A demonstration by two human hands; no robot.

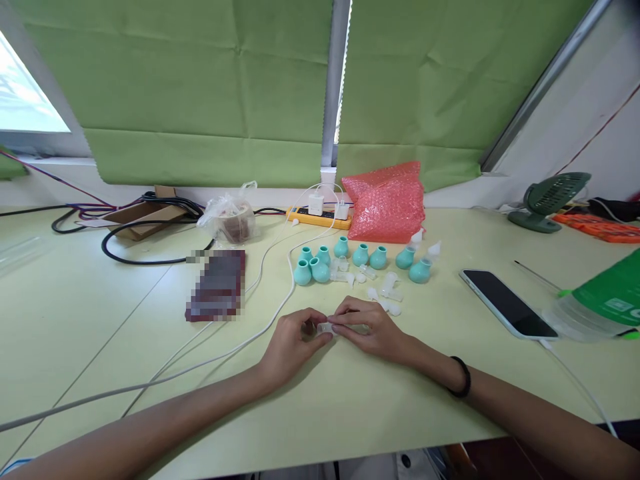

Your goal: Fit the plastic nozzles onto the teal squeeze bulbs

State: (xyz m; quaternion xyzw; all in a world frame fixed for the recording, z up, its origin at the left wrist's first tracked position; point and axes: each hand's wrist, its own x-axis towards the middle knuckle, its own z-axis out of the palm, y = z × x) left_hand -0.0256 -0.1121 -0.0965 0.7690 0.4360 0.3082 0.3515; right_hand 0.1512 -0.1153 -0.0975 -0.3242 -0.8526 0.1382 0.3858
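My left hand (pixel 294 341) and my right hand (pixel 371 325) meet low over the table, fingertips nearly touching. Between them is a small translucent plastic tube (pixel 325 328), pinched by both hands; the fingers partly cover it. Another clear piece shows under my right fingers, but I cannot make out its shape. Just beyond my hands lie several loose clear plastic parts (pixel 391 287). Behind these stand several teal squeeze bulbs (pixel 320 270) with open necks. Two more bulbs at the right, one of them the front teal bulb (pixel 420 271), carry clear nozzles with whitish tips.
A red bubble-wrap bag (pixel 385 203) and an orange power strip (pixel 305 219) lie at the back. White cables cross the table left of my hands. A dark red pixelated object (pixel 217 287) lies left, a phone (pixel 507 303) and a green-labelled bottle (pixel 600 300) right.
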